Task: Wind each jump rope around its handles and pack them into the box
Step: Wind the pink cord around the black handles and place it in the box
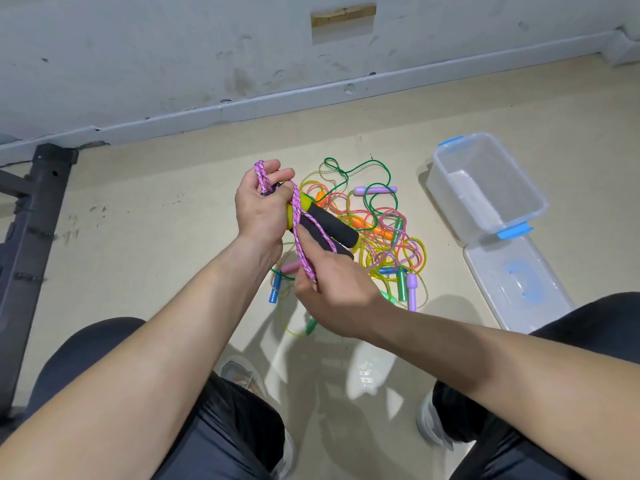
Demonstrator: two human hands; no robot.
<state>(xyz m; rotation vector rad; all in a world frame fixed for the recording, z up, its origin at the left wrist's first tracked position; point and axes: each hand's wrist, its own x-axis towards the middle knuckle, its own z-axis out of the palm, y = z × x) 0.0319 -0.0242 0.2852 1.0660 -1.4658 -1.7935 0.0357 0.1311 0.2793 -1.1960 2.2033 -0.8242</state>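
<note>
My left hand [261, 206] grips the yellow-collared ends of two black foam handles [330, 226], with loops of the pink braided rope [300, 233] running over its fingers. My right hand [334, 292] pinches the lower end of those pink loops against the handles. Behind my hands a tangled pile of jump ropes [388, 237] lies on the floor, with green, yellow, pink and orange cords and small purple, blue, green and orange handles. The clear plastic box [485, 188] with blue latches stands open and empty to the right of the pile.
The box's clear lid [516, 282] lies flat on the floor in front of the box, by my right knee. A dark metal frame [31, 230] stands at the left. A grey wall and baseboard [277, 95] run behind the pile. My shoes rest below my arms.
</note>
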